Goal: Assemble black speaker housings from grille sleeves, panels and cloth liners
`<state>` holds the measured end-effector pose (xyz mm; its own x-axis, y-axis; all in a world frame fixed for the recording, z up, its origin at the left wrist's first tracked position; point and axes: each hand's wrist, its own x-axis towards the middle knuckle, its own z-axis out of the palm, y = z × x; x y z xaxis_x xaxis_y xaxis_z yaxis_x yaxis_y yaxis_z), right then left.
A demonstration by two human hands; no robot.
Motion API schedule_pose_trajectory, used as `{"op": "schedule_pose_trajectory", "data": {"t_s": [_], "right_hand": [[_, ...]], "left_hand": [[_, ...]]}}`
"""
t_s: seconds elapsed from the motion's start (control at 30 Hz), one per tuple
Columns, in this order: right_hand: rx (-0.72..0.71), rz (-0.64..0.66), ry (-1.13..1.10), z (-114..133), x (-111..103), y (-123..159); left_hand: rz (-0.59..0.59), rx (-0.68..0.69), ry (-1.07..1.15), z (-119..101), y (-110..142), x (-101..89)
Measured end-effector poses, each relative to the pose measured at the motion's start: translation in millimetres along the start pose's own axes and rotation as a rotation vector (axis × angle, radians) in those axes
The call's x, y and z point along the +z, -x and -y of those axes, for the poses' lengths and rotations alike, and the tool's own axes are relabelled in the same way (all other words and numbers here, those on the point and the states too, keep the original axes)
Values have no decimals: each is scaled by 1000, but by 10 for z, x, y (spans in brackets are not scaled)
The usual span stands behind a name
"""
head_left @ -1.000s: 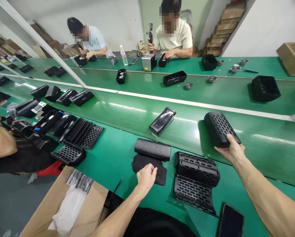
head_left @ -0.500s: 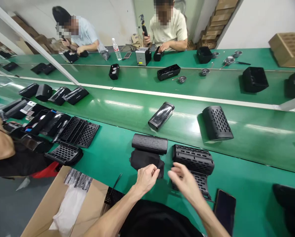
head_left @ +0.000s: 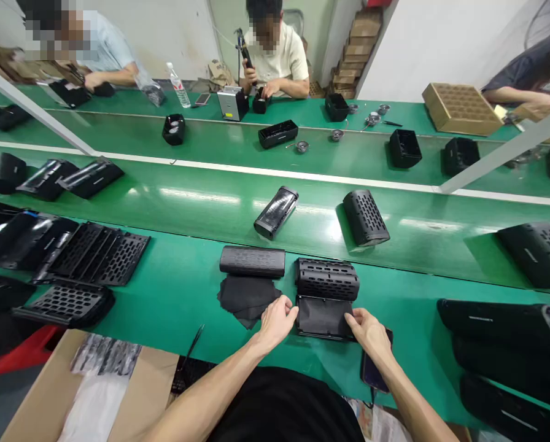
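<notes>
A black cloth sheet [head_left: 323, 317] lies over a black speaker grille panel [head_left: 323, 336], hiding most of its holes. My left hand [head_left: 277, 322] is closed, finger and thumb pinched at the sheet's left edge. At the right edge, my right hand [head_left: 371, 331] pinches the sheet between thumb and fingers. More black cloth sheets [head_left: 247, 298] lie fanned in a pile just left of my left hand. Behind that pile rests a long black speaker cover [head_left: 251, 261]. Perforated grille panels [head_left: 328, 279] lie directly behind the sheet.
A phone [head_left: 374, 368] lies partly under my right wrist. Black speaker housings [head_left: 500, 334] stand at the right, and grille panels [head_left: 100, 252] at the left. On the belt are a glossy black case [head_left: 276, 212] and a perforated one [head_left: 366, 218]. An open carton [head_left: 141, 374] is lower left. Co-workers sit opposite.
The grille panel that showed its holes is now covered by a black cloth sheet. My right hand has moved from the panel's left side to the sheet's right edge. The view has swung right.
</notes>
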<state>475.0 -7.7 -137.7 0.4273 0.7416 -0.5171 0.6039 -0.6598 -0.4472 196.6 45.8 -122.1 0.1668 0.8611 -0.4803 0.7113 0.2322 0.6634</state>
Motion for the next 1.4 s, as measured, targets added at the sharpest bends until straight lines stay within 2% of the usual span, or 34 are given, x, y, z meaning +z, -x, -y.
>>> {"op": "schedule_pose_trajectory", "data": {"t_s": [0.23,0.4,0.6,0.8,0.93,1.2,1.4], "right_hand": [[76,16,47,-62,123,-177],[66,-44,-40,-55,87,-113],[-11,-83,-301,66,-24,94],[-46,-8,-566,368,-159,398],[-55,45,-668,546,-268,554],[-47,84,-768,682,-342,713],[-58,114,-836,651,-414,798]], "left_hand": [[32,-82,98,0,-252,229],[-4,-64,191,-16,-264,243],[-46,21,361,-55,-108,-41],[-10,99,533,-131,117,-403],[1,120,603,-161,198,-573],[-11,137,736,-164,265,-690],[91,160,871,-141,330,-763]]}}
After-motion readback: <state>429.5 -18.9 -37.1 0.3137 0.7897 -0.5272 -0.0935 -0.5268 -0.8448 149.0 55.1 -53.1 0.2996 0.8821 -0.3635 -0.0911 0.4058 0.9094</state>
